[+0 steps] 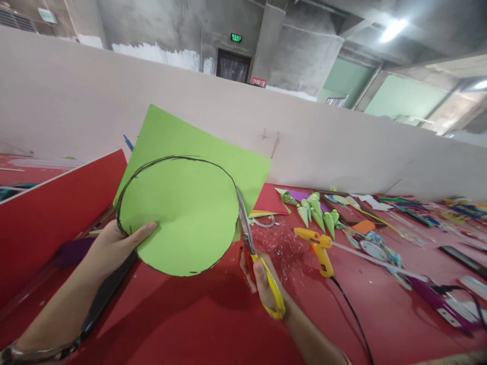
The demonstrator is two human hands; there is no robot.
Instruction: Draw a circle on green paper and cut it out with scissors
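A sheet of light green paper (182, 213) is held up in front of me, marked with a large black hand-drawn circle. Its lower edge is cut along the curve, while the upper corners are still square. My left hand (117, 243) pinches the sheet at its lower left, thumb on the front and fingers behind. In my right hand (262, 279) are scissors (245, 228) with yellow and red handles. Their blades lie at the right side of the circle, along the black line, with part of the blade pair hidden by the paper.
Right of my hand a yellow glue gun (319, 248) lies on the red table (228, 329), its cord running forward to me. Behind it sit several green paper cones (317, 210). A purple power strip (441, 304) is at far right. A red board (57, 218) leans at left.
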